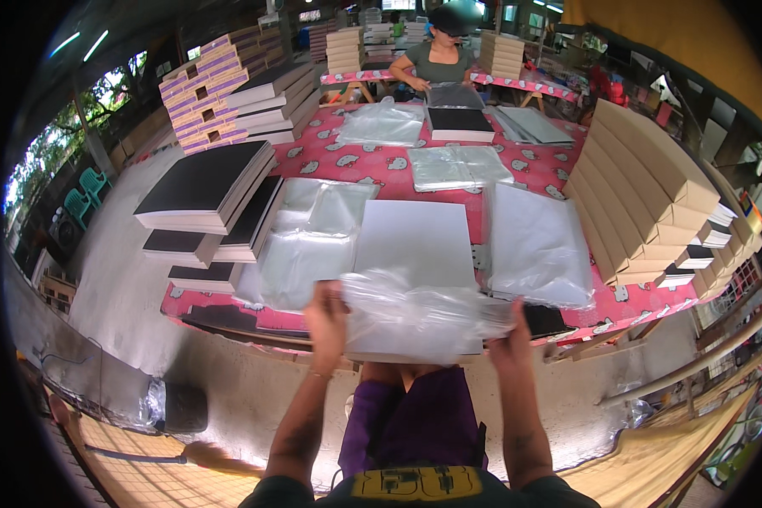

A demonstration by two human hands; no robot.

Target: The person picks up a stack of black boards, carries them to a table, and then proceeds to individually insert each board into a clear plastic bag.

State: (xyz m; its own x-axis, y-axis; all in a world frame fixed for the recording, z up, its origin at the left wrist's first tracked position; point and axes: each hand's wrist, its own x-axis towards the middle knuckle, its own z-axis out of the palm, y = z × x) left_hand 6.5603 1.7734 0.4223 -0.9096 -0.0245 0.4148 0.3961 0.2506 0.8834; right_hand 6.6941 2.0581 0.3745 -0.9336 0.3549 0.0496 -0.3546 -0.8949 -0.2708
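Both hands hold a crinkled clear plastic bag stretched between them, partly smeared by motion. My left hand is closed on its left edge, and my right hand grips its right edge. Under and behind the bag lies a white rectangular sheet or pad, its near part covered by the plastic. To its left are flat clear plastic bags. On the right, another white rectangle lies in or under clear plastic.
Black-covered paper blocks are stacked at the left. Brown wrapped packs stand at the right on the pink patterned tablecloth. Across the table a person handles a black-topped block. More plastic bags lie between us.
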